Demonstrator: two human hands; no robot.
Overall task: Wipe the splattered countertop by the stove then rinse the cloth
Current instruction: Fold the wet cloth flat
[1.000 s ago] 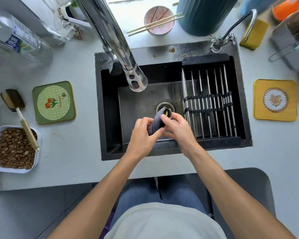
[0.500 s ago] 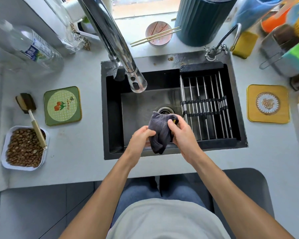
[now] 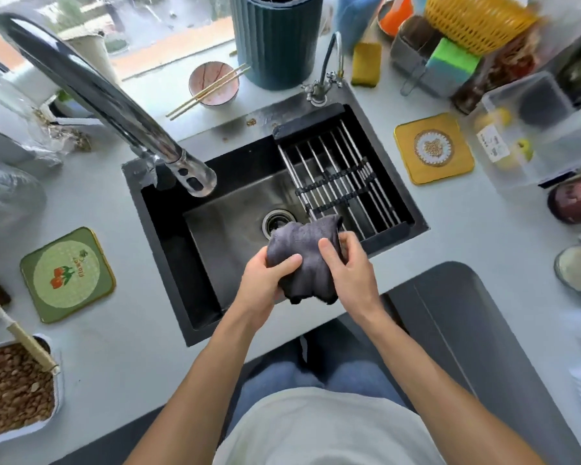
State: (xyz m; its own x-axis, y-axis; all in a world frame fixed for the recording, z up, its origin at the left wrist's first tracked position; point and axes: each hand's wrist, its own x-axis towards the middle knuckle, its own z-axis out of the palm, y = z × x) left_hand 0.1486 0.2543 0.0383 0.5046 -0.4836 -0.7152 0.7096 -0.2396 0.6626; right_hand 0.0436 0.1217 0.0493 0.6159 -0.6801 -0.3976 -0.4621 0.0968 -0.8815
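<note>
Two bare hands hold a bunched dark grey microfibre cloth [image 3: 302,256] above the near edge of a black rectangular sink [image 3: 168,250]. The left hand [image 3: 265,280] grips the cloth's left side, thumb laid over the top of the fabric. The right hand [image 3: 348,266] grips the right side, thumb on top and fingers curled round behind. The cloth's lower folds hang between the two wrists.

Just behind the cloth lies the round metal drain [image 3: 277,221] in the sink floor. To the right, a roll-up rack of steel rods [image 3: 336,182] spans the sink's right part. A large curved chrome tap [image 3: 121,105] arches in from the upper left, its spout over the basin; no water is visible.

On the pale grey countertop [image 3: 121,330], a green square coaster with a flower print [image 3: 67,273] sits left of the sink, and a yellow square coaster [image 3: 433,147] sits right of it. At the lower left, a white tray of brown pellets [image 3: 14,391] holds a wooden-handled brush [image 3: 24,337]. Behind the sink stand a pink bowl with chopsticks across it [image 3: 213,82] and a ribbed dark teal container [image 3: 275,41].
</note>
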